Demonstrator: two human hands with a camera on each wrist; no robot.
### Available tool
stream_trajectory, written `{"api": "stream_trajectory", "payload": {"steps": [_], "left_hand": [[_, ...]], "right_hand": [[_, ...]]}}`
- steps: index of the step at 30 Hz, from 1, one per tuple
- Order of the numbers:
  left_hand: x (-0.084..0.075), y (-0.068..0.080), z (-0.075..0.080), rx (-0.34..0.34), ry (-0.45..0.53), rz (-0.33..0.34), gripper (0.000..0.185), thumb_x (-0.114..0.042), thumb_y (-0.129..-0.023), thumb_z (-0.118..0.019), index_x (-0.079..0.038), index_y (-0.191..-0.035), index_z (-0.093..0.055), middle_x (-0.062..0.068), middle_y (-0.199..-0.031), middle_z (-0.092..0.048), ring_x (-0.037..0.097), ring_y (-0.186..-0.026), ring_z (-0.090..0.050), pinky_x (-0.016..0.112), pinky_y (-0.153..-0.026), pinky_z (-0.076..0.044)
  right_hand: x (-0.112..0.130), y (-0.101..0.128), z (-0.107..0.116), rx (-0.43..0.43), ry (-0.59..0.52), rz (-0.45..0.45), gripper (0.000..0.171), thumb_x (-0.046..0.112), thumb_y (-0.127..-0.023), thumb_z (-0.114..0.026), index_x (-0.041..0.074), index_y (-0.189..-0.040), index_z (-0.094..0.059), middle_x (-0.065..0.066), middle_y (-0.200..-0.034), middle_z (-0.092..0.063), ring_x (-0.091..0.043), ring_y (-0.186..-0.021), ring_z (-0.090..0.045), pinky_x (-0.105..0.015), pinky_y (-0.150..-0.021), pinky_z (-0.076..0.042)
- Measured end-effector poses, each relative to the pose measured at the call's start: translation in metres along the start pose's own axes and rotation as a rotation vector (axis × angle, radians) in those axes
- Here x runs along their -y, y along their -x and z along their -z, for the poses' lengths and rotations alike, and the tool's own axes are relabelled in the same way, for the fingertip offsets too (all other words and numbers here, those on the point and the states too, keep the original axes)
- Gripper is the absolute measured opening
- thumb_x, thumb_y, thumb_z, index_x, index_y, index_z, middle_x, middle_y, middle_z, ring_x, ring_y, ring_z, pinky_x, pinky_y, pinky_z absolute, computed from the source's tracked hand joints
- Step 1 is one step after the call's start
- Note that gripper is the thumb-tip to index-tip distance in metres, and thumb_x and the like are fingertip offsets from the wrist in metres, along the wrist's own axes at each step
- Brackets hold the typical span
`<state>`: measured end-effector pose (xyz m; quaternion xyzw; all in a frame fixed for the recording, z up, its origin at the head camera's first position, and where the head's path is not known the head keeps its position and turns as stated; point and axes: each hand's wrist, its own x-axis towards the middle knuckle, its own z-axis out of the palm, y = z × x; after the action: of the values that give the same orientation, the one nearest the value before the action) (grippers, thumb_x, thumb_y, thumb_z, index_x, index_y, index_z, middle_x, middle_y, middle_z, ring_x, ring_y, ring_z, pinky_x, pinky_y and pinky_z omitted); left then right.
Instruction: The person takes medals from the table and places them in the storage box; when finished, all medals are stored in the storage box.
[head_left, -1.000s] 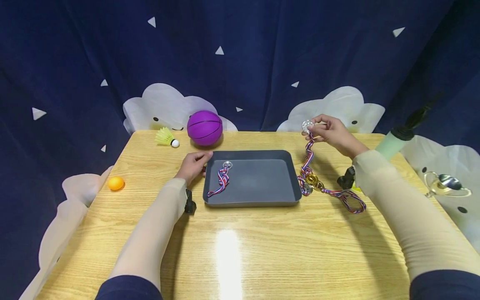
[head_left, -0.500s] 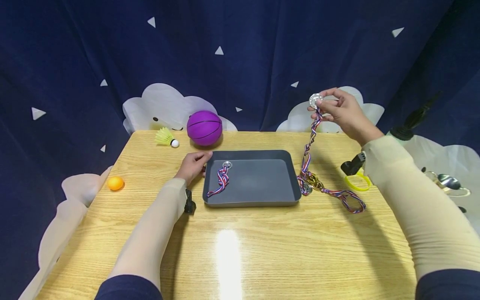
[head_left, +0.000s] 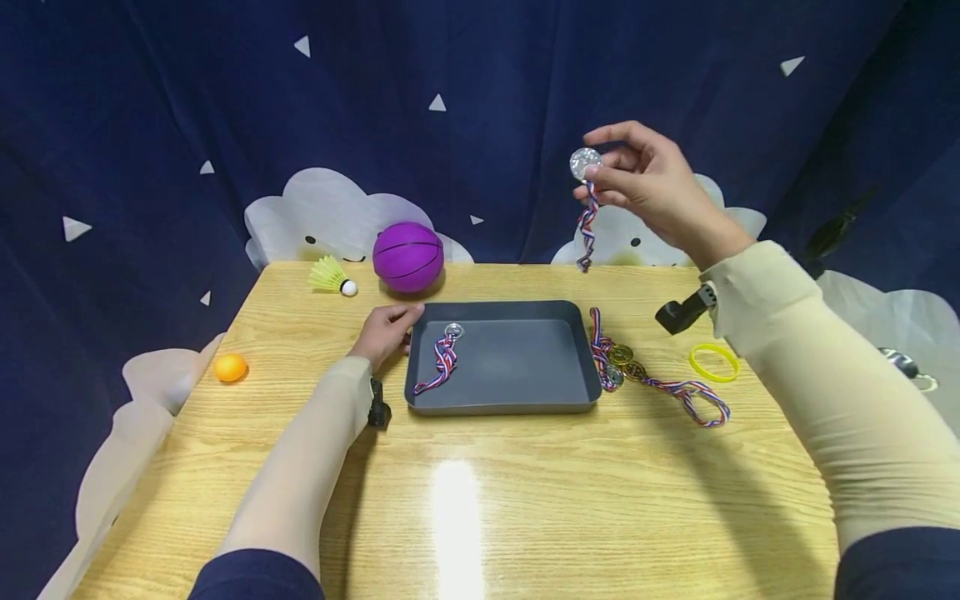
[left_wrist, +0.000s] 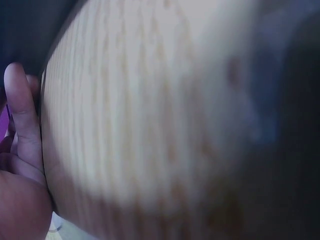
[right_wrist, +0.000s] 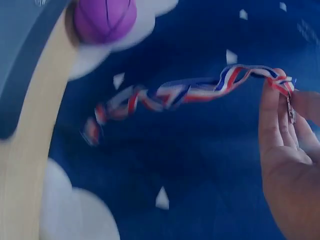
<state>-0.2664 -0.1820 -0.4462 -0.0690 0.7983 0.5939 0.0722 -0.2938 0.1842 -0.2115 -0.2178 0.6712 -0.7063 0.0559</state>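
Observation:
My right hand (head_left: 651, 182) pinches a silver medal (head_left: 583, 164) between thumb and fingers, raised high above the table's back edge. Its red, white and blue ribbon (right_wrist: 172, 95) dangles twisted below, free of anything else. The left hand (head_left: 384, 335) holds the left rim of a dark grey tray (head_left: 517, 358), thumb at the rim and fingers outside. Inside that tray, along its left side, lies another silver medal (head_left: 453, 331) with a knotted ribbon. Just right of the tray a gold medal (head_left: 620, 355) lies among several medals and ribbons.
A purple ball (head_left: 408, 257) and a yellow shuttlecock (head_left: 330, 276) sit behind the tray. An orange ball (head_left: 230, 367) is at the left. At the right lies a yellow ring (head_left: 714, 363); a silver cup (head_left: 900, 363) is partly hidden by the right arm.
My right hand has risen, then moved left, lifting the silver medal's ribbon clear of the pile. The left hand and tray stay put.

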Motion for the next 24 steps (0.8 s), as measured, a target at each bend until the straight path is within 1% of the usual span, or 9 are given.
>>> {"api": "stream_trajectory", "payload": {"steps": [3,5,7,11,14,16,18,21,24], "left_hand": [[0.0,0.0,0.0,-0.004,-0.006,-0.001,0.045,-0.04,-0.108,-0.058,-0.006,-0.135,-0.069,0.005,-0.109,-0.06,0.011,-0.076,-0.055,0.017,-0.061,-0.057],[0.0,0.001,0.0,-0.006,-0.011,-0.001,0.045,-0.04,-0.108,-0.058,-0.006,-0.135,-0.069,0.005,-0.11,-0.06,0.011,-0.076,-0.055,0.016,-0.061,-0.057],[0.0,0.001,-0.001,-0.008,-0.011,-0.002,0.045,-0.04,-0.108,-0.058,-0.005,-0.135,-0.069,0.005,-0.11,-0.06,0.011,-0.075,-0.055,0.016,-0.061,-0.056],[-0.001,0.001,-0.002,-0.01,-0.008,-0.002,0.045,-0.04,-0.108,-0.058,-0.005,-0.133,-0.069,0.006,-0.11,-0.06,0.01,-0.074,-0.055,0.016,-0.06,-0.056],[-0.001,0.002,-0.002,-0.014,-0.005,0.0,0.044,-0.039,-0.108,-0.058,-0.005,-0.132,-0.07,0.005,-0.109,-0.06,0.01,-0.073,-0.054,0.016,-0.06,-0.055],[-0.001,0.002,-0.002,-0.017,-0.005,-0.001,0.044,-0.039,-0.108,-0.058,-0.005,-0.132,-0.07,0.005,-0.109,-0.06,0.01,-0.073,-0.055,0.016,-0.061,-0.055],[-0.001,0.002,-0.001,-0.017,-0.005,-0.005,0.045,-0.04,-0.108,-0.058,-0.005,-0.133,-0.07,0.005,-0.11,-0.061,0.01,-0.073,-0.055,0.016,-0.062,-0.055],[-0.001,0.002,-0.002,-0.017,-0.004,-0.01,0.046,-0.04,-0.108,-0.059,-0.004,-0.135,-0.069,0.006,-0.11,-0.061,0.009,-0.073,-0.056,0.016,-0.062,-0.056],[-0.001,0.002,-0.002,-0.02,-0.001,-0.015,0.046,-0.04,-0.108,-0.059,-0.004,-0.134,-0.069,0.005,-0.108,-0.061,0.009,-0.07,-0.056,0.016,-0.062,-0.055]], "right_hand": [[-0.007,-0.001,-0.026,0.056,-0.023,-0.068,0.033,-0.006,-0.098,-0.066,0.003,-0.129,-0.062,-0.007,-0.088,-0.072,-0.02,-0.082,-0.079,-0.023,-0.075,-0.066],[-0.018,-0.002,-0.043,0.09,-0.062,-0.141,0.03,-0.01,-0.099,-0.062,0.002,-0.127,-0.061,-0.007,-0.087,-0.073,-0.021,-0.082,-0.079,-0.026,-0.078,-0.067],[-0.035,0.0,-0.06,0.121,-0.09,-0.221,0.029,-0.012,-0.1,-0.058,0.001,-0.126,-0.059,-0.006,-0.086,-0.075,-0.022,-0.082,-0.079,-0.029,-0.08,-0.068],[-0.077,0.001,-0.085,0.146,-0.067,-0.389,0.027,-0.01,-0.102,-0.056,-0.001,-0.127,-0.054,-0.005,-0.086,-0.075,-0.02,-0.08,-0.079,-0.027,-0.076,-0.068],[-0.11,0.0,-0.098,0.141,0.017,-0.478,0.026,-0.008,-0.102,-0.058,-0.003,-0.126,-0.053,-0.004,-0.085,-0.073,-0.014,-0.073,-0.076,-0.024,-0.072,-0.067],[-0.13,-0.002,-0.104,0.141,0.112,-0.509,0.022,-0.006,-0.101,-0.06,-0.005,-0.123,-0.055,-0.003,-0.081,-0.072,-0.01,-0.068,-0.073,-0.021,-0.069,-0.066],[-0.146,-0.004,-0.108,0.155,0.236,-0.524,0.019,-0.004,-0.101,-0.062,-0.007,-0.118,-0.058,-0.001,-0.078,-0.069,-0.006,-0.065,-0.069,-0.02,-0.068,-0.064],[-0.165,-0.003,-0.111,0.179,0.399,-0.535,0.012,-0.003,-0.099,-0.064,-0.009,-0.11,-0.062,-0.001,-0.075,-0.066,-0.006,-0.064,-0.066,-0.023,-0.07,-0.063],[-0.175,-0.002,-0.113,0.197,0.498,-0.534,0.006,-0.006,-0.097,-0.065,-0.009,-0.102,-0.063,-0.004,-0.077,-0.064,-0.01,-0.067,-0.068,-0.03,-0.076,-0.067]]}}
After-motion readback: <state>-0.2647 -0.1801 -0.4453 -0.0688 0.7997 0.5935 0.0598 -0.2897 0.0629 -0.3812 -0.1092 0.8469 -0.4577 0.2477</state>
